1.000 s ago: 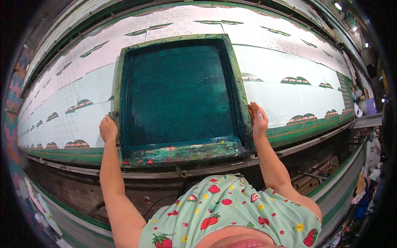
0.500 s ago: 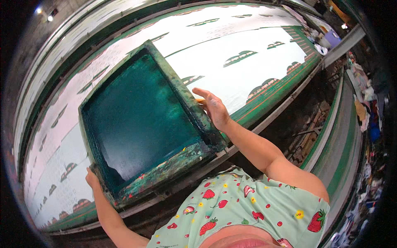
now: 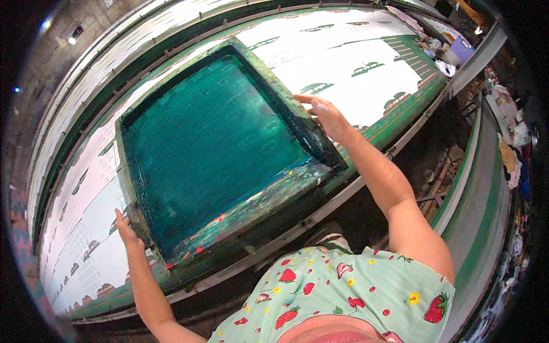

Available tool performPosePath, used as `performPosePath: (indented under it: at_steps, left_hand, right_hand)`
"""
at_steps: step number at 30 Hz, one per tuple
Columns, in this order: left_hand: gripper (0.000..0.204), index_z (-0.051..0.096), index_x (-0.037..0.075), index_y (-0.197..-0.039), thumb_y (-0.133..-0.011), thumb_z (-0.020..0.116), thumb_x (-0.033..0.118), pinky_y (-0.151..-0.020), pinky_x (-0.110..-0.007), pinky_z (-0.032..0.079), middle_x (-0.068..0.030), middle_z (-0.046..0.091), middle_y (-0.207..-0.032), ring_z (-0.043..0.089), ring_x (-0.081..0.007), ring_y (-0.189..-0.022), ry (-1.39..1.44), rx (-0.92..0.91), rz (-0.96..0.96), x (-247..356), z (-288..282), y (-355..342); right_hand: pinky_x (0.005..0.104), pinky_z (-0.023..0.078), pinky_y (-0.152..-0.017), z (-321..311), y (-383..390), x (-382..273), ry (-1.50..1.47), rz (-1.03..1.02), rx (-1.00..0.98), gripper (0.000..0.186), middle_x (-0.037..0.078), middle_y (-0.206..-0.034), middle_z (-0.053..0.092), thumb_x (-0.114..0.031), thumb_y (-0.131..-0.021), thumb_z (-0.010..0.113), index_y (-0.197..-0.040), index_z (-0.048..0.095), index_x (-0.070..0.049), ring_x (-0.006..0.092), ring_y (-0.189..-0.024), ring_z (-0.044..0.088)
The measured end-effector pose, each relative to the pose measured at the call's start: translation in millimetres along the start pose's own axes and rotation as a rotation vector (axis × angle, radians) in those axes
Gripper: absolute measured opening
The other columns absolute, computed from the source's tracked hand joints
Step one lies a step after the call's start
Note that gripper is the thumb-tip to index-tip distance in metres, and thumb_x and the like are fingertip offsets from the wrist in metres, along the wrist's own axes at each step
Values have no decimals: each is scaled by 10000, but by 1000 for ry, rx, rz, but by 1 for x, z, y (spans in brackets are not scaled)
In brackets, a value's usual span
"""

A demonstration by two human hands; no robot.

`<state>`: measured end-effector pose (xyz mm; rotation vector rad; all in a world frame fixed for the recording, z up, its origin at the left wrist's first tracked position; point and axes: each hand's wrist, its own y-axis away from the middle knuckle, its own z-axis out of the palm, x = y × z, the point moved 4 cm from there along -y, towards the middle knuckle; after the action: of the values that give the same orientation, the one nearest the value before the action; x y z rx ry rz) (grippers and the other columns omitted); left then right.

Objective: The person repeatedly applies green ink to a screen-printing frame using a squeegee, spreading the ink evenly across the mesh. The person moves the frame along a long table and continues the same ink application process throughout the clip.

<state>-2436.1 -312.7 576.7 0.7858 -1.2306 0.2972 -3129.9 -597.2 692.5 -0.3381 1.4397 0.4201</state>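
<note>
A large screen-printing frame (image 3: 260, 220) lies in front of me, its rim crusted with paint and its mesh (image 3: 211, 137) dark green and wet-looking. My right hand (image 3: 331, 119) grips its right side, index finger stretched along the rim and the other fingers partly hidden. At the left side, my left hand (image 3: 130, 233) holds the edge next to a small block, thumb up and some fingers hidden by the frame. Under and beyond the frame, pale fabric (image 3: 343, 54) printed with dark green domed shapes covers a long table. Whether the frame touches the fabric, I cannot tell.
The table's green edge (image 3: 394, 134) carries reddish lines and a metal rail. Another long table (image 3: 480, 171) stands at right, with piled cloths (image 3: 509, 117) beyond it. A purple container (image 3: 461, 51) is at the far right end. A further pale table (image 3: 86, 68) runs along the left.
The frame has shifted right and away from me, with both hands staying on its sides. More of its mesh now looks lit, and the bright reflection at its lower left is gone.
</note>
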Motion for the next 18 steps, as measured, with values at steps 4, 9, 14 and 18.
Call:
performPosePath:
  at_steps: [4,9,14,18]
  left_hand:
    - [833,743,-67,-1232,-1073,521,720,-932,-401,604,-171,788,-1156,744,-271,-1052,40,98,-61,-32,130,20]
    - [769,808,-10,-970,-1091,522,694,-753,-347,625,-113,804,-931,754,-214,-789,30,76,-72,-75,295,81]
    - [707,794,3,-938,-1109,535,638,-752,-342,619,-109,795,-917,749,-201,-788,57,134,-45,-115,412,115]
    - [705,790,-3,-932,-1120,522,621,-765,-355,627,-119,795,-918,754,-219,-798,96,112,-67,-138,467,135]
  right_hand:
    - [412,491,-1102,-134,-11,15,28,-2,10,701,112,-1465,640,-586,-1073,579,-1553,616,-76,243,-1275,601]
    - [410,415,-1186,-273,4,23,114,24,116,695,124,-1474,641,-574,-1070,578,-1496,645,-29,238,-1344,582]
    - [394,344,-1240,-397,17,22,86,-27,213,615,107,-1442,679,-488,-1062,604,-1445,684,-12,231,-1399,554]
    - [405,308,-1278,-459,19,23,87,-31,279,625,119,-1475,671,-476,-1054,629,-1457,671,-1,239,-1456,532]
